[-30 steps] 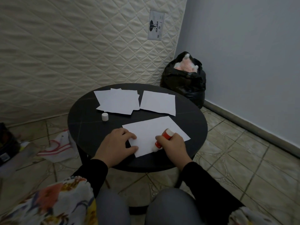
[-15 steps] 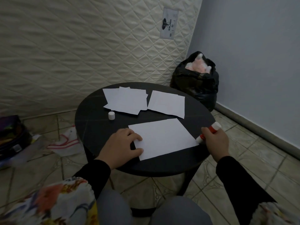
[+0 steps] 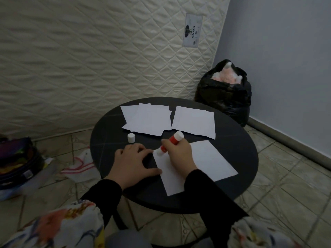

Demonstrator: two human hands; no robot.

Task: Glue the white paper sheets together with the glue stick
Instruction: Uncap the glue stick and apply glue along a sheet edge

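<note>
Round black table [image 3: 241, 158] stood on tiled floor before quilted mattress. Glue stick [image 3: 170, 142], red-bodied, uncapped, tilted, tip touching near sheet [image 3: 211, 161] at its far-left corner. Right hand [image 3: 179, 154] closed around stick. Left hand [image 3: 133, 162] lay flat, fingers spread, thumb pinning sheet's left edge. White cap [image 3: 131, 137] stood just beyond left hand. Paper stack [image 3: 146, 119] and second pile [image 3: 194, 122] lay at far side. Black bag [image 3: 223, 93] sat in corner.
</note>
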